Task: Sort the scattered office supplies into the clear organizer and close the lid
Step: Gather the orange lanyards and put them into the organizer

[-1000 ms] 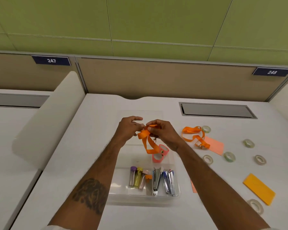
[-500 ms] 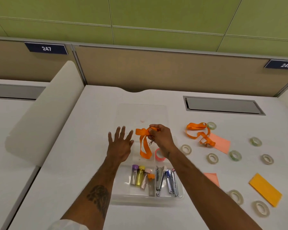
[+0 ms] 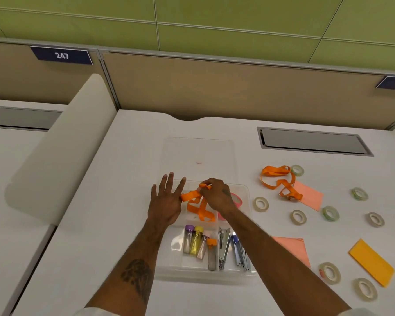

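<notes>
The clear organizer (image 3: 249,224) lies open on the white desk, its lid (image 3: 198,151) folded back flat behind it. My right hand (image 3: 217,196) pinches an orange lanyard (image 3: 201,209) and holds it down in a rear compartment, beside a pink tape roll (image 3: 236,199). My left hand (image 3: 167,201) rests flat with fingers spread at the organizer's left rear edge, holding nothing. Front compartments hold capped tubes (image 3: 195,239) and staple removers (image 3: 224,246).
A second orange lanyard (image 3: 279,180), several tape rolls (image 3: 298,217), two pink note pads (image 3: 309,195) and an orange pad (image 3: 371,262) lie scattered to the right. A cable hatch (image 3: 312,142) sits at the back right. A white divider (image 3: 57,151) borders the desk's left side.
My left hand let go of the lanyard and spread flat beside the organizer. My right hand lowered the lanyard into the rear compartment. The camera tilted down.
</notes>
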`<state>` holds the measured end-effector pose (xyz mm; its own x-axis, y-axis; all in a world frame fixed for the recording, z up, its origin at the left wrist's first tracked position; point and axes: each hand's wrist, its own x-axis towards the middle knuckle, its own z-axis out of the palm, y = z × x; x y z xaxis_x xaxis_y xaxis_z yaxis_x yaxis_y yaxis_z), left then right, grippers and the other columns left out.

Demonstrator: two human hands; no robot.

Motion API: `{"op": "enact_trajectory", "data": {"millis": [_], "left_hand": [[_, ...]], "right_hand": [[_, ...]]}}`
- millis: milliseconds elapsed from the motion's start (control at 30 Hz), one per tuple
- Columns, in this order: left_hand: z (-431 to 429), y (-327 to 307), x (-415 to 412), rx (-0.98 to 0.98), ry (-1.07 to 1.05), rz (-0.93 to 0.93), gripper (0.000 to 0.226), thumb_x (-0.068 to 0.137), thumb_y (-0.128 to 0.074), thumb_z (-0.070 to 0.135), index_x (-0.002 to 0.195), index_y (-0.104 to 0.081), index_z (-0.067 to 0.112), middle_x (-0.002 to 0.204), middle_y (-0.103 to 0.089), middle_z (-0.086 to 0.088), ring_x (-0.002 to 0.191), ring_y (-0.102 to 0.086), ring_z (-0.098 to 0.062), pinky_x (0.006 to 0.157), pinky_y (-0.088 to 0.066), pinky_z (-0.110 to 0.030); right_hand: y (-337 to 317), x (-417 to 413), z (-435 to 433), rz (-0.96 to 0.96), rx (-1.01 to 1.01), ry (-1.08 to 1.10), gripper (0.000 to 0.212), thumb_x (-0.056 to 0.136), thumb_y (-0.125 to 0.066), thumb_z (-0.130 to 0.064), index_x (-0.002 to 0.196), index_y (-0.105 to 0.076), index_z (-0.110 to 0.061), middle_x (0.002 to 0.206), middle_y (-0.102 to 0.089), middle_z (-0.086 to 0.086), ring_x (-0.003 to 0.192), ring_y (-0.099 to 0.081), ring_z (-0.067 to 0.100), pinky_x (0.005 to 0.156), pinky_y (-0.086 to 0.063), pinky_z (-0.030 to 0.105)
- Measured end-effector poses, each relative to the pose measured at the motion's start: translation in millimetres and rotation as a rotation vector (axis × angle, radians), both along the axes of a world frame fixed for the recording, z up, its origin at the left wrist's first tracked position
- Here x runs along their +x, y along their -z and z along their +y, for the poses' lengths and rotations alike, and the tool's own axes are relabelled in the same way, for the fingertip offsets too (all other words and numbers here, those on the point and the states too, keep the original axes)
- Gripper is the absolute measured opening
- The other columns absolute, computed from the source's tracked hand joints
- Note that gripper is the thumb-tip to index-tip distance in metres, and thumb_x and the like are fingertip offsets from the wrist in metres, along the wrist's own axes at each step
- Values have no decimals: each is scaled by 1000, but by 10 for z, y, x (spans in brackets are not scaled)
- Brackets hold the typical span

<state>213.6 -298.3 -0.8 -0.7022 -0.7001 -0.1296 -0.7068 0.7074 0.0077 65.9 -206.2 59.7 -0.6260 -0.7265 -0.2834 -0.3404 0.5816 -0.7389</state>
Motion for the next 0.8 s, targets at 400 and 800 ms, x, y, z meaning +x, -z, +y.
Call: {"op": "enact_trajectory", "data": {"millis": [400, 800], "left_hand": [[-1, 10, 8, 4, -10, 41, 62, 100, -23, 50, 153, 5, 35, 163, 9, -9, 150, 5, -31, 118, -7, -56], [69, -89, 42, -18, 15, 81, 92, 77, 29, 68, 153, -8, 30, 162, -1, -13, 149, -5, -35, 116, -11, -60]], "right_hand": [[102, 19, 122, 766, 324, -564, 33, 95, -49, -24, 125, -54, -10, 127, -56, 13, 116, -51, 30, 100, -40, 40], [191, 135, 406, 726, 491, -795, 64, 101, -19, -50, 152, -13, -12, 161, -11, 12, 149, -7, 31, 117, 2, 57]]}}
